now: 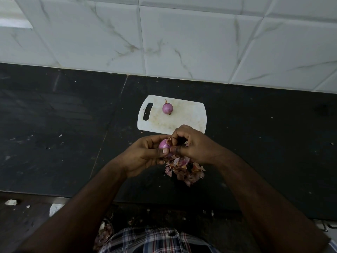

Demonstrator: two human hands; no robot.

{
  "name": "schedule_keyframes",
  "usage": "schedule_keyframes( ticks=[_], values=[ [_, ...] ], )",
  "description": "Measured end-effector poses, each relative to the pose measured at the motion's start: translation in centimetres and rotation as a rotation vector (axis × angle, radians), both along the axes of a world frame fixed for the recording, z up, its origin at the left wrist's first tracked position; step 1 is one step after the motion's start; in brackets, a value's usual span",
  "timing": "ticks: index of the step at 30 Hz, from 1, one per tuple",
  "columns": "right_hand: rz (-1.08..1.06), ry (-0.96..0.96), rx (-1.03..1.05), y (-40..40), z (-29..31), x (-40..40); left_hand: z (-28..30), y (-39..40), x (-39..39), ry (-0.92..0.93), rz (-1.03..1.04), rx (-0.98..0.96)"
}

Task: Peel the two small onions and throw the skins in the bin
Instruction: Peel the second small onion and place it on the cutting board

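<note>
A peeled purple onion rests on the white cutting board. Just in front of the board, above the dark counter, my left hand grips a second small purple onion. My right hand meets it from the right, its fingertips pinching a scrap of dry skin at the onion's top. A heap of loose pink-brown onion skins lies on the counter directly under my hands. No bin is clearly visible.
The black stone counter runs to a white marble-tiled wall behind. Small white scraps lie near the front edge at left. More dry skins show below the counter edge beside my checked shirt.
</note>
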State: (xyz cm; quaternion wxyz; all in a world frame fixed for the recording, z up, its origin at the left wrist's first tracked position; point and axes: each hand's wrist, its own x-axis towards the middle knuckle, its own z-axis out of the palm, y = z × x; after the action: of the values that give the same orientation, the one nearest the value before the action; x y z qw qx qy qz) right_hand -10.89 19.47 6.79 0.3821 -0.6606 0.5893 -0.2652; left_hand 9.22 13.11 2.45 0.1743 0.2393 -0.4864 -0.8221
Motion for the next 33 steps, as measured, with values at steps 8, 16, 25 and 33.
schedule_keyframes(
  ticks=[8,16,25,33],
  values=[
    [-0.202,-0.241,-0.147,0.4,0.0,0.5,0.8,-0.4,-0.3,0.032,0.028,0.0],
    [-0.14,-0.211,-0.172,0.4,-0.2,0.5,1.3,-0.4,-0.3,-0.001,0.018,-0.024],
    [0.076,-0.107,-0.028,-0.2,1.0,0.0,1.2,-0.3,-0.2,-0.036,-0.031,-0.035],
    [0.121,-0.107,-0.001,-0.5,1.2,-0.3,1.2,-0.2,-0.2,-0.044,-0.031,-0.016]
  ],
)
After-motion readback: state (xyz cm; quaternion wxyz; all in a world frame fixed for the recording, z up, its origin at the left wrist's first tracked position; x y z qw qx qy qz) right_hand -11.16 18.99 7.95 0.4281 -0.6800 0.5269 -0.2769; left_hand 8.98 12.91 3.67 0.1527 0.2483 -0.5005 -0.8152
